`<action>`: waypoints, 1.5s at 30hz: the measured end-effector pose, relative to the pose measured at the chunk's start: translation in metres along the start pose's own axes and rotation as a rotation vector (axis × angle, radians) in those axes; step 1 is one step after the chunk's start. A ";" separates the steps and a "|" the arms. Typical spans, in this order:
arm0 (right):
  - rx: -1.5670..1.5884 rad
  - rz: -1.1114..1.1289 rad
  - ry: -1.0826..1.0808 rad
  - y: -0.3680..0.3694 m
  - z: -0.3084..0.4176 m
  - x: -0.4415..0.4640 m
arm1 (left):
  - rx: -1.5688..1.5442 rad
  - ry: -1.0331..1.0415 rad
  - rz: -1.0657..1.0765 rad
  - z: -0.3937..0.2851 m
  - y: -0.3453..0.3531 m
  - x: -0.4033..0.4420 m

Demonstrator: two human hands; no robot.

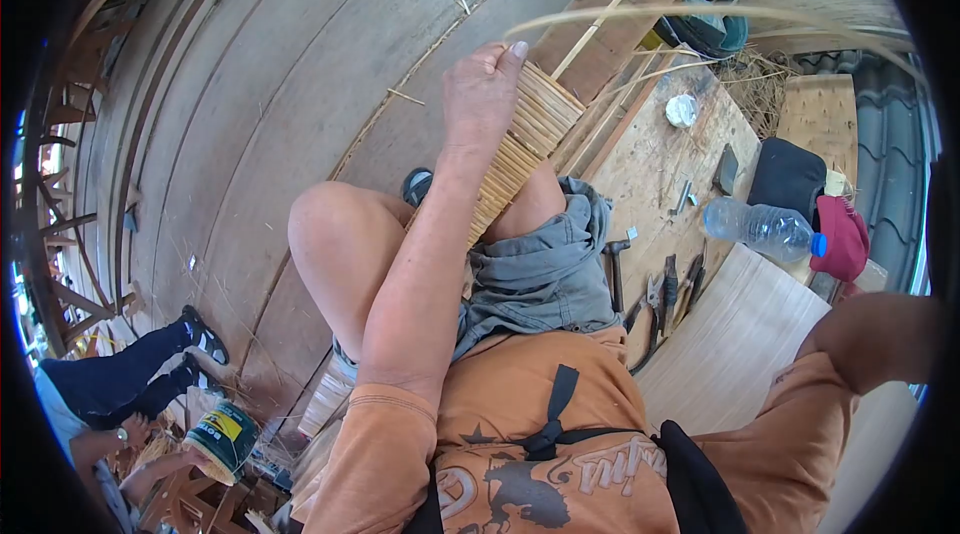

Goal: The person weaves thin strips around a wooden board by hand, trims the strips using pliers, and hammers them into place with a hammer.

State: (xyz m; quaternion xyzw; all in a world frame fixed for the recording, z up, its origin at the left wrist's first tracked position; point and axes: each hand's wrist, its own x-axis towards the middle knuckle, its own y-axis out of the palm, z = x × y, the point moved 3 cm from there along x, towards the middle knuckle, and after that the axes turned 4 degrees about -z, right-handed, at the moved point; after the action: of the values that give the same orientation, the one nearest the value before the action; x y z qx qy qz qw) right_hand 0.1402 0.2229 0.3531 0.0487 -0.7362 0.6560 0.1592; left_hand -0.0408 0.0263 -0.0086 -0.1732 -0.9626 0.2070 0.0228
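Fingers of our left hand [480, 102] are clamped on the upper end of the slat mat [520, 139], which slants over our lap toward 12 o'clock. Right hand's out of view — can't tell what its fingers are doing. The long strip [700, 9] bows from our left fingers toward 2 o'clock; bend it too tightly and it could crack, or spring back if our hold slips. Loose fingers might let slats skew, too — and a bump could roll the bottle [755, 226] at 3 o'clock.
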 end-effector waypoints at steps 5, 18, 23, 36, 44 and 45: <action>-0.053 -0.162 -0.320 0.093 0.077 0.048 | -0.065 -0.067 0.033 0.013 0.006 0.006; 1.417 -0.219 0.673 0.341 0.033 -0.055 | 0.001 0.052 -0.253 0.011 0.010 -0.001; 1.262 0.301 0.570 0.405 0.086 -0.069 | -0.374 -0.419 0.290 0.017 0.012 0.005; 1.574 0.445 0.645 0.367 0.092 -0.075 | -0.462 -0.274 0.529 0.006 0.013 0.001; 1.296 0.231 0.721 0.350 0.105 -0.069 | -0.443 -0.346 0.573 0.009 0.011 0.003; 1.234 0.205 0.688 0.351 0.104 -0.069 | -0.441 -0.348 0.613 0.010 0.013 0.006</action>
State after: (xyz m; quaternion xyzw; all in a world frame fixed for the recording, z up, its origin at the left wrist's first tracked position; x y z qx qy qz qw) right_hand 0.0887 0.1583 -0.0104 -0.1494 -0.1397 0.9428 0.2633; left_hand -0.0431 0.0352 -0.0228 -0.4148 -0.8773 0.0195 -0.2406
